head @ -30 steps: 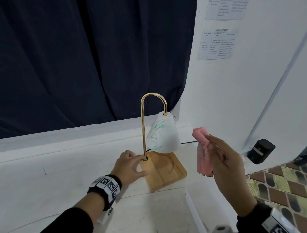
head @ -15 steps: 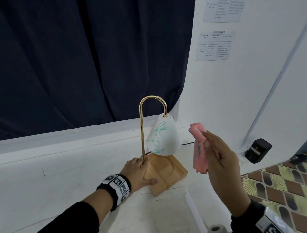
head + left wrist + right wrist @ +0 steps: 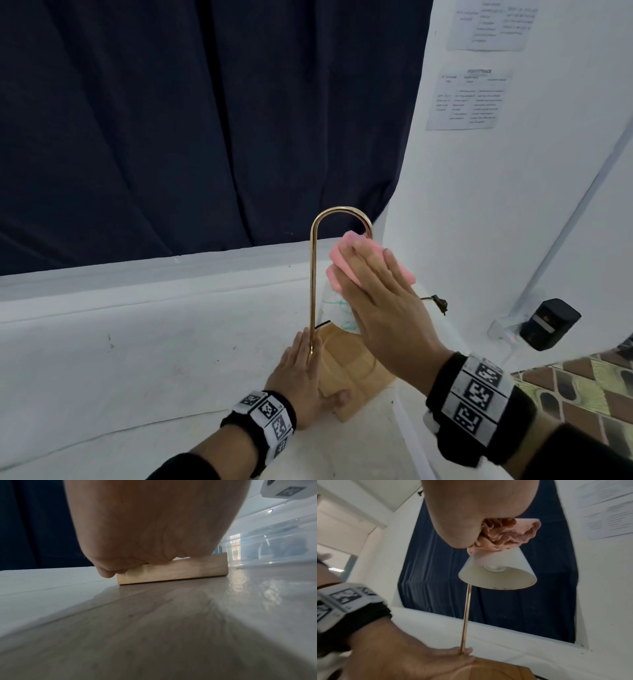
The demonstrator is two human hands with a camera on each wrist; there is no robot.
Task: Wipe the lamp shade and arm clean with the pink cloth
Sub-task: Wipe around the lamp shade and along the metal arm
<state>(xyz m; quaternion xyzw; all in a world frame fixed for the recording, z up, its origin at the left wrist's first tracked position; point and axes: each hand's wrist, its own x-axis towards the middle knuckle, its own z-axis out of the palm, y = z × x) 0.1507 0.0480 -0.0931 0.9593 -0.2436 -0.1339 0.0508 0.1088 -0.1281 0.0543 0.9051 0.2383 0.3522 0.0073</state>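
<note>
I see the cloth (image 3: 371, 260) bunched on top of the shade (image 3: 498, 572), up by the arm's (image 3: 313, 281) curved end. My right hand (image 3: 383, 301) lies flat over it, fingers straight, pressing it against the shade. Green scribbles show on the shade below the cloth. My left hand (image 3: 305, 373) rests flat on the near corner of the wooden base (image 3: 173, 572), fingers extended beside the foot of the arm. The lamp stands on a white ledge (image 3: 137, 342) before a dark curtain (image 3: 205, 120).
</note>
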